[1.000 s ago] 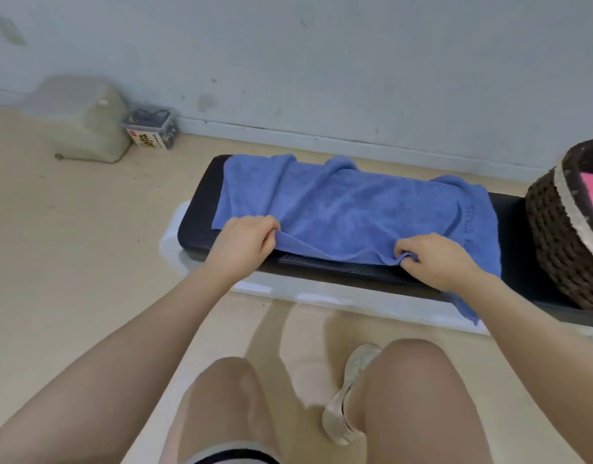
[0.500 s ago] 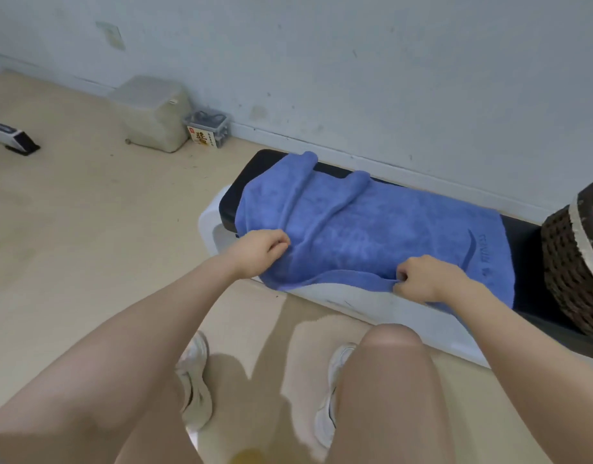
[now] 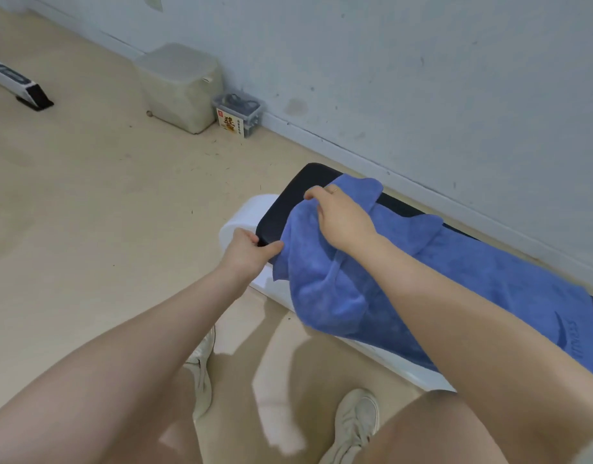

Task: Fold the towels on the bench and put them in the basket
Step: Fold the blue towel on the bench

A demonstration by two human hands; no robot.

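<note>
A blue towel (image 3: pixel 472 283) lies along the black padded bench (image 3: pixel 281 209), its left end bunched and hanging over the front edge. My left hand (image 3: pixel 246 251) pinches the towel's near left corner at the bench's front edge. My right hand (image 3: pixel 342 216) reaches across and grips the towel's far left corner, lifted a little off the pad. The basket is out of view.
The bench has a white base (image 3: pixel 241 222) and stands along a pale wall. On the floor at the wall sit a beige box (image 3: pixel 179 85) and a small clear container (image 3: pixel 238 113). A white and black device (image 3: pixel 17 83) lies far left. My shoes (image 3: pixel 353 426) are below.
My right hand let go of the towel's front edge and moved left to its far left corner. My left hand slid to the near left corner. The view swung left, so the basket left the frame.
</note>
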